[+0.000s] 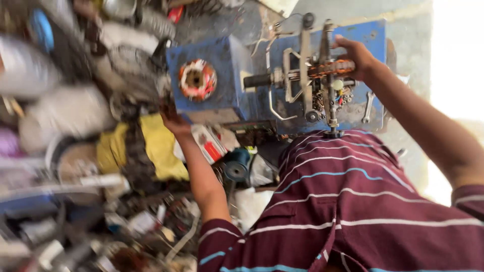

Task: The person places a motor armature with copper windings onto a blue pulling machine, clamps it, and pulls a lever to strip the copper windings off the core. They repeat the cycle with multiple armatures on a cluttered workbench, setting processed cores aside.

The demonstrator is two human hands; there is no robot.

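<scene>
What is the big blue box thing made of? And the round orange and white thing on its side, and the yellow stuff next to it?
The blue box looks like painted metal: flat hard faces with chipped, worn patches. The round thing seems to be wound copper wire with white wrapping around a dark centre hole, judging by its orange sheen. The yellow stuff looks like soft cloth or plastic sheet, since it folds and crumples; blur leaves that open.

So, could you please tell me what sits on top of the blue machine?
On the blue machine sit a red-and-white wound coil and a metal lever mechanism. The right hand covers the mechanism's far end; the left hand hides the machine's lower corner.
</scene>
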